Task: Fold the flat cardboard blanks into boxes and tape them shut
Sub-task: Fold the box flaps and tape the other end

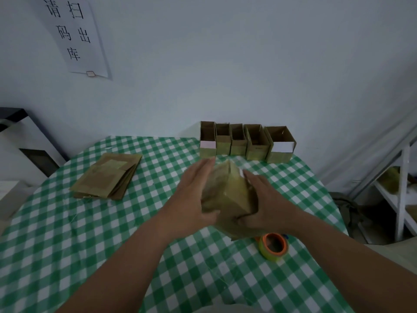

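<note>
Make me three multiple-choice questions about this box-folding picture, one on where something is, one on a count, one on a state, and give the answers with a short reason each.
1. Where does the stack of flat cardboard blanks lie on the checked tablecloth?
A. left of the hands
B. under the tape roll
C. inside the row of boxes

2. How many open boxes stand in the row by the wall?
A. three
B. five
C. eight

3. What is the state of the tape roll?
A. held in the right hand
B. lying on the table near the right wrist
C. standing on a box

Answers:
1. A, the stack sits left of the left hand.
2. B, five open tops show side by side.
3. B, it lies untouched, since both the left hand and the right hand hold the cardboard box being folded.
</note>
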